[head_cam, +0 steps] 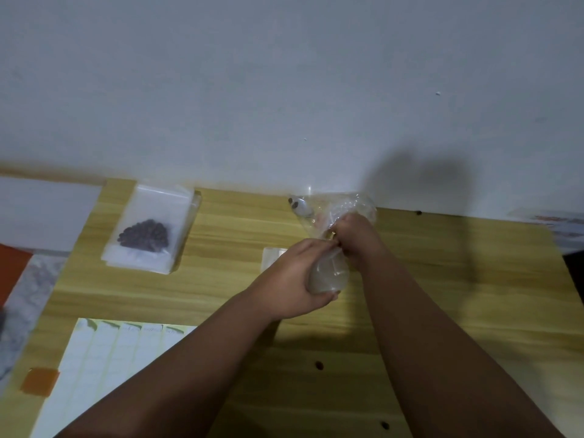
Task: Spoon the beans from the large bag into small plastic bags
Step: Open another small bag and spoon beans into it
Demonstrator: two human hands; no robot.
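here both hands [303, 273] [357, 238] grip a crinkled clear plastic bag [330, 273]

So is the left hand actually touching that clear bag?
Touching. The head view shows the left hand wrapped round the clear bag at its rounded lower end, with the right hand pinching its neck.

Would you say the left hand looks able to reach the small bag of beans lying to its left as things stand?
Likely yes, once freed: the left hand grips the clear bag that the right hand also holds, but nothing stands on the table between it and the small bag of beans.
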